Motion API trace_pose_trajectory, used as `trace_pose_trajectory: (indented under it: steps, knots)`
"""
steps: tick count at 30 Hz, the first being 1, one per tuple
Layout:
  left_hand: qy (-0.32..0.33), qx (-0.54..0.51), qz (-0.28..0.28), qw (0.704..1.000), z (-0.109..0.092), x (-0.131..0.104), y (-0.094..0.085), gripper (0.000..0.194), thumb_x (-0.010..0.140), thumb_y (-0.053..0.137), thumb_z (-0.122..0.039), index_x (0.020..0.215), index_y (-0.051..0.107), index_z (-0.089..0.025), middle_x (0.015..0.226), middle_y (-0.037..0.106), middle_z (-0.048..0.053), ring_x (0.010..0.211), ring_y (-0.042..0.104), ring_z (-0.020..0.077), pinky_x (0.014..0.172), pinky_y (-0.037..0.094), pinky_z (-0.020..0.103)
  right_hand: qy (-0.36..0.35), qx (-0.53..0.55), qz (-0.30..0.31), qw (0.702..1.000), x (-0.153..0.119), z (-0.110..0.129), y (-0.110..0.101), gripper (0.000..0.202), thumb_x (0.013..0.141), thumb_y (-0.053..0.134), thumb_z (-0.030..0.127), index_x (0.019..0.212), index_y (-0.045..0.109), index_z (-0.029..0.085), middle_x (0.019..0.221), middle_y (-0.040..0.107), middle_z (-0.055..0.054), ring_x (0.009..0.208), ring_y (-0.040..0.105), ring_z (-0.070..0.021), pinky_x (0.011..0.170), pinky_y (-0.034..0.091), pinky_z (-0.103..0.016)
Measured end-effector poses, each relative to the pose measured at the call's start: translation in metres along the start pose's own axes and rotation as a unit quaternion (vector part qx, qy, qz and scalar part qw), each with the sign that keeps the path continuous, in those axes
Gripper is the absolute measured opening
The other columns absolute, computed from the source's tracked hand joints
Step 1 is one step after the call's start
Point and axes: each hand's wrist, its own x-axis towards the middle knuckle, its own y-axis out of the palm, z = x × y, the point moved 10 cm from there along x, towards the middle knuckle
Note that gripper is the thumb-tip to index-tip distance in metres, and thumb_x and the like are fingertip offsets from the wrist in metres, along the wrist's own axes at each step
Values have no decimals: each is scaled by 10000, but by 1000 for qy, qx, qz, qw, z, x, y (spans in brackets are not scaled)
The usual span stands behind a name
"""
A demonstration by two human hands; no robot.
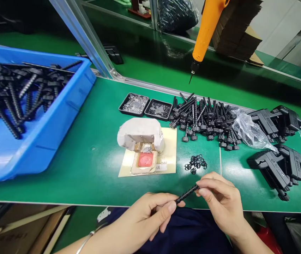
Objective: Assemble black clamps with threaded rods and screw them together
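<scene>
Rod: black threaded rod (pixel 187 193), short, ribbed along its length, lying tilted w/ its right end higher, just past the desk's near edge, over the person's lap.
Left hand: left hand (pixel 146 217) is pinching the rod's lower left end betw. thumb & fingers, clenched on it.
Right hand: right hand (pixel 223 203) is gripping the rod's upper right tip w/ thumb & forefinger; whether a ring is on that tip can't be told.
Rod vs grip: rod is spanning the gap betw. both hands, mid part showing bare.
O-rings: small heap of black o-rings (pixel 196 163) is lying on the green desk (pixel 92 158) near the near edge, just beyond the right hand.
Rod pile: loose pile of similar black rods (pixel 205 118) is sitting toward the desk's far edge.
Bin: blue bin (pixel 47 116) w/ more rods is sitting at the desk's left end.
Trays: two small black trays (pixel 146 107) are sitting near the far edge.
Driver: orange screwdriver (pixel 205 31) is hanging above the far edge.
Clamps: black clamp parts (pixel 277 148) are lying at the desk's right end.
</scene>
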Motion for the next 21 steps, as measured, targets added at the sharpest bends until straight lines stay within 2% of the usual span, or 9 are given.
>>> trace_pose_trajectory:
  steps: [3,6,12,17,21]
  knots:
    - [-3,17,-4,1000,2,-2,-2,596,942,380,-671,709,570,-157,544,430,-43,458,394,100,451,296,221,-33,-1,-1,999,1,9,4,269,892,634,65,1031,739,271,876,693,-18,819,659,-151,725,567,-264]
    - [18,32,-15,999,-1,-5,-4,555,971,376,-609,686,547,-164,556,432,-42,469,395,99,457,290,223,-48,14,24,998,3,11,7,322,882,639,29,1056,739,281,918,707,-18,916,666,-164,818,565,-296]
    - [65,65,-10,996,-13,-7,-4,486,1006,351,-519,752,581,-174,596,447,-35,564,426,129,548,336,237,-8,35,47,998,7,4,7,284,868,689,65,1008,772,298,932,682,-15,836,693,-143,732,588,-251]
    - [66,71,2,995,-14,-8,-4,459,1007,349,-511,710,494,-193,622,454,-29,592,420,138,562,327,242,-22,1,48,999,7,12,4,303,850,719,68,1051,769,290,942,756,-3,835,717,-125,771,595,-200]
    - [78,86,35,993,-19,-9,0,447,1018,344,-473,684,446,-193,602,400,-35,565,363,133,554,302,254,24,59,86,994,7,6,9,247,825,764,118,996,785,295,886,760,6,777,718,-128,723,594,-206]
